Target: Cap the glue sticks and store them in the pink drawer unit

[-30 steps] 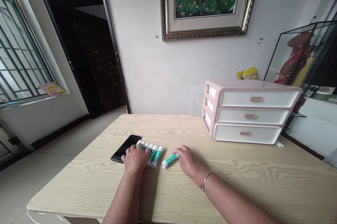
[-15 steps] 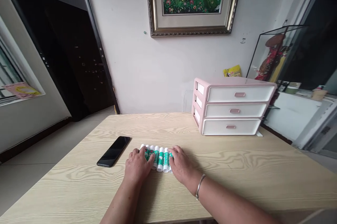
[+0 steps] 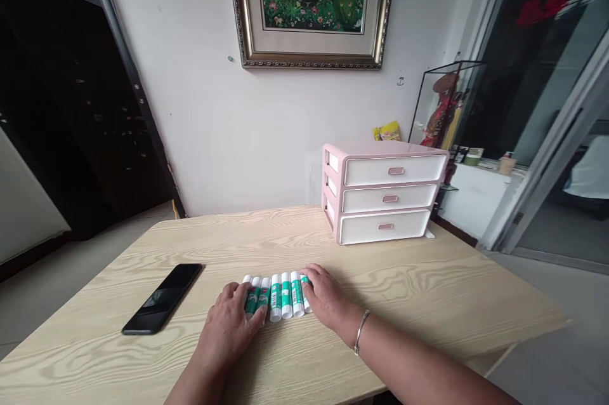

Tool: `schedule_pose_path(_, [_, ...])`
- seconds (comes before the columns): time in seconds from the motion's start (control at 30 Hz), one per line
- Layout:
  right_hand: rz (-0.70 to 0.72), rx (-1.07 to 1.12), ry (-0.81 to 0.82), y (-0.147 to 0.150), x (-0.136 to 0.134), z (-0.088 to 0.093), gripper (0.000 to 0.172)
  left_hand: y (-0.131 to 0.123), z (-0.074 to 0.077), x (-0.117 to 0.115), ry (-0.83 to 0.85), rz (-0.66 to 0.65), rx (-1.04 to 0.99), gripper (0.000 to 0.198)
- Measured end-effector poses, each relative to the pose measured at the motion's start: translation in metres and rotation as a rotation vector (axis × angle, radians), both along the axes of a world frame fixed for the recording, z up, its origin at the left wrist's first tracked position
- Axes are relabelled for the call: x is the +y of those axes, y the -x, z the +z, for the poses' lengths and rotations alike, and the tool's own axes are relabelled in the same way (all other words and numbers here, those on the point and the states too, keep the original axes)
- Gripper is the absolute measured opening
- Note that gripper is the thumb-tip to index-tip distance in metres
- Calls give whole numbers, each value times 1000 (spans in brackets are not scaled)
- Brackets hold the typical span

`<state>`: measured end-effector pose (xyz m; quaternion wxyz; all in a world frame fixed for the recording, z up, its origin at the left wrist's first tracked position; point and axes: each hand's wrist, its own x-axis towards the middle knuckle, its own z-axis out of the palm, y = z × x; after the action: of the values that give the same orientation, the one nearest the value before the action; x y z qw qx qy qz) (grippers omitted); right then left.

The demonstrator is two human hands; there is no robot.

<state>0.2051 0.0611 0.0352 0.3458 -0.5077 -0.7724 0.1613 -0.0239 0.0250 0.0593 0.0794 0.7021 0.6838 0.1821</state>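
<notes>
Several white and green glue sticks [image 3: 286,295] lie side by side in a row on the wooden table [image 3: 380,303]. At the row's left end, my left hand [image 3: 229,319] rests with its fingers and thumb around the leftmost sticks, partly covering them. A narrow gap shows between those sticks and the others. My right hand [image 3: 326,297], with a silver bangle on the wrist, touches the right end of the row, its thumb and fingers over the last stick.
A black phone [image 3: 164,299] lies left of my left hand. A pink and white drawer unit [image 3: 385,199] stands at the back right, with a yellow packet [image 3: 387,131] behind its top. A framed picture [image 3: 311,59] hangs on the wall.
The view has turned to the right. My left hand has shifted left along with the leftmost sticks, and a small gap has opened in the row.
</notes>
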Motion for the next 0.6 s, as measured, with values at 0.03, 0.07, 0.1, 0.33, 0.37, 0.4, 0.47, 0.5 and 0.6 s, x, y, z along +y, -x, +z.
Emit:
schedule_pose_path(0.03, [-9,13,-4,-2,0,-3,32,2,-3,2,-10,-1,-17,46])
schedule_pose_path(0.07, [-22,32,-9,-5,2,-7,31,4,-6,5,-29,-6,-41,47])
schedule_pose_path(0.1, [-37,61,-10,-9,5,-12,31,6,-10,8,-43,-28,-73,48])
schedule_pose_path(0.33, [-430,872,230,-79,59,-34,31,26,-40,31,-134,-75,-225,49])
schedule_pose_path(0.37, [-493,956,248,-93,68,-31,33,27,-44,33,-142,-82,-224,50])
schedule_pose_path(0.4, [-543,1007,256,-108,76,-28,34,28,-47,35,-147,-87,-221,51])
schedule_pose_path(0.47, [-633,1088,266,-135,89,-20,31,29,-51,38,-146,-95,-217,50])
schedule_pose_path(0.5, [-666,1128,277,-146,94,-16,30,29,-52,38,-146,-95,-220,50])
schedule_pose_path(0.6, [-718,1234,333,-173,107,-6,27,30,-54,39,-143,-93,-245,50])
